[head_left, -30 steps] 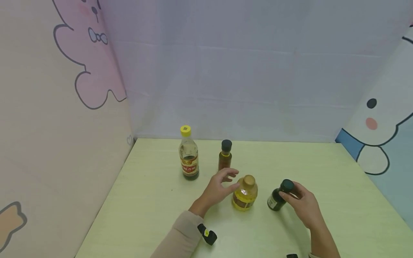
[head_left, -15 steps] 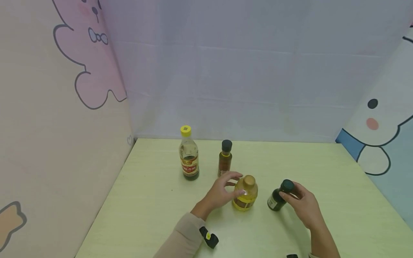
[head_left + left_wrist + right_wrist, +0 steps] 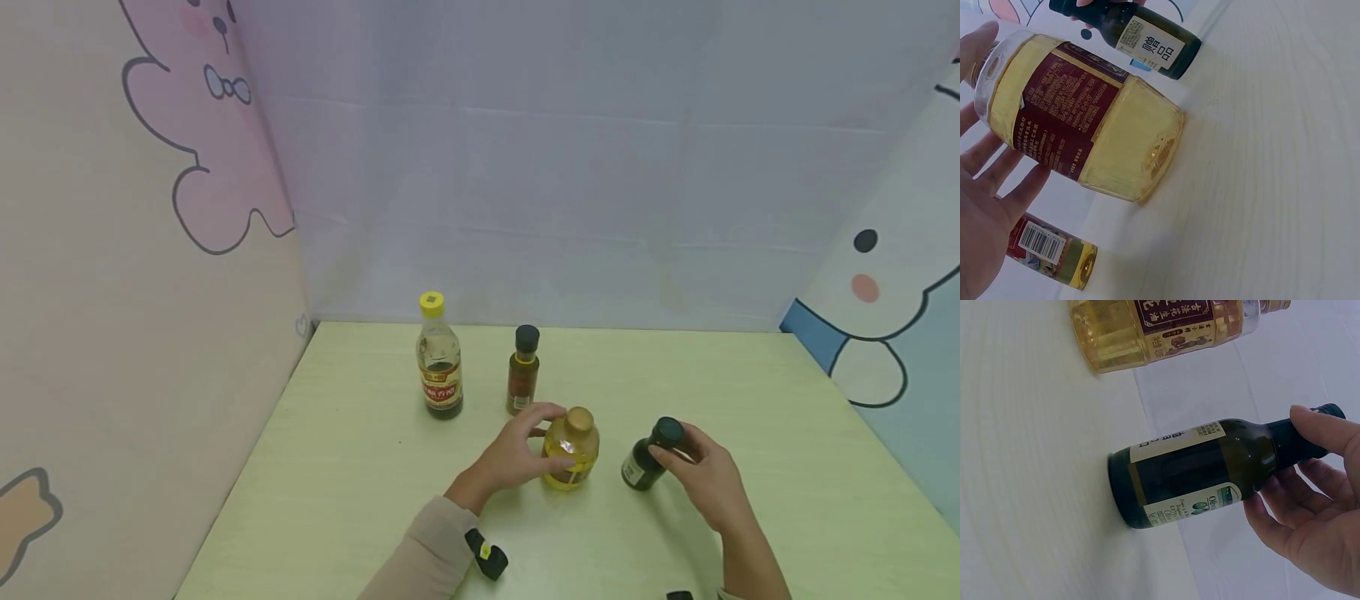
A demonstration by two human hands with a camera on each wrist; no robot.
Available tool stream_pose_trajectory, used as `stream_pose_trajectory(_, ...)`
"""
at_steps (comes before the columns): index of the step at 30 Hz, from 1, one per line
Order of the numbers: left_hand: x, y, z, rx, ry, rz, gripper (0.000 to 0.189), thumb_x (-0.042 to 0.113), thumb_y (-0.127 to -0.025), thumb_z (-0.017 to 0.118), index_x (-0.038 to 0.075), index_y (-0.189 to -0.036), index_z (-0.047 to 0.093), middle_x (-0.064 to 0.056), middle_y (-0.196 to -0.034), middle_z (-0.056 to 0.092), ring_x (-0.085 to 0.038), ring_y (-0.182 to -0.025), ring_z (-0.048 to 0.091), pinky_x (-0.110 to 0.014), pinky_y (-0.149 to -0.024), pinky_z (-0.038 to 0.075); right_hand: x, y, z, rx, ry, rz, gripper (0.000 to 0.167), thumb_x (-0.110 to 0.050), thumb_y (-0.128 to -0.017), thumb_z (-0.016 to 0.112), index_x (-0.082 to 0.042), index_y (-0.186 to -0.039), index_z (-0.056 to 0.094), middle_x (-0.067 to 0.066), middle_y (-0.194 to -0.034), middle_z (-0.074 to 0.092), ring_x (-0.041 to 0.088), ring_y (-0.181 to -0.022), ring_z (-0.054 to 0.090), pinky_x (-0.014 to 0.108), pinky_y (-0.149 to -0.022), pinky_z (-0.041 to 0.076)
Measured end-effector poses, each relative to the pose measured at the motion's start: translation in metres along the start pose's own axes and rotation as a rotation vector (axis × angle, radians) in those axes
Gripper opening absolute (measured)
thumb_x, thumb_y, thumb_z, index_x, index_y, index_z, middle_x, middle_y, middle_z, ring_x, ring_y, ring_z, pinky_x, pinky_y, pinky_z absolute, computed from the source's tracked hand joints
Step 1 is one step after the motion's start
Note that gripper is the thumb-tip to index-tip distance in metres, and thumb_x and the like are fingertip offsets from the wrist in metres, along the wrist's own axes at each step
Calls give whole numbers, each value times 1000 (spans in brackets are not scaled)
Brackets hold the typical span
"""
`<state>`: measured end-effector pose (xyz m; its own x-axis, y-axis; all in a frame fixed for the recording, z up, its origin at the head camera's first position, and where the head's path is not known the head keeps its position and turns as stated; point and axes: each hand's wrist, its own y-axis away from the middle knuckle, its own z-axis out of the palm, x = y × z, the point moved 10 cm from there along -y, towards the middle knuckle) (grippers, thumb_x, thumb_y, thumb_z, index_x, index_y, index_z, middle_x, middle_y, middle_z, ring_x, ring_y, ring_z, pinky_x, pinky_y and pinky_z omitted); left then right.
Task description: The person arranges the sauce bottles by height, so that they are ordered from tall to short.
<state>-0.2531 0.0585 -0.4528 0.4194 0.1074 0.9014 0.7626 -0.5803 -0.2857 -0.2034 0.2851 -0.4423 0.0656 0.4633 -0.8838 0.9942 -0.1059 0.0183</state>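
My left hand is around a clear bottle of yellow cooking oil, its thumb across the near side and its fingers at the far left side. In the left wrist view the oil bottle shows a dark red label, and the fingers lie against its side. My right hand pinches the neck of a small dark green olive oil bottle, which leans toward the hand. The right wrist view shows the thumb on the dark neck of this olive oil bottle.
A taller bottle of dark sauce with a yellow cap stands at the back left of the pale table. Just behind my left hand is a slim brown bottle with a black cap. Printed curtains enclose the table's back and sides.
My left hand has moved slightly right and toward me, its thumb sliding down across the front of the cooking oil bottle. The right hand and the olive oil bottle have stayed put.
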Motion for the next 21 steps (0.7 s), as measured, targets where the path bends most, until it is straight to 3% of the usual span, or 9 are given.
stream_pose_trajectory(11, 0, -1, 5, -28, -70, 2, 70, 23, -79, 84, 12, -138, 48, 2, -138, 46, -12, -126, 44, -28, -98, 44, 0, 0, -1, -1, 5, -5, 58, -23, -96, 66, 7, -140, 43, 31, -136, 47, 46, -125, 45, 51, -98, 44)
stream_pose_trajectory(21, -5, -2, 7, -15, -112, -17, 67, 24, -79, 84, 16, -136, 49, 6, -136, 47, -9, -123, 46, -28, -97, 45, 1, 1, -1, 0, 3, -5, 58, -23, -96, 66, 6, -139, 43, 31, -136, 48, 46, -125, 45, 51, -97, 45)
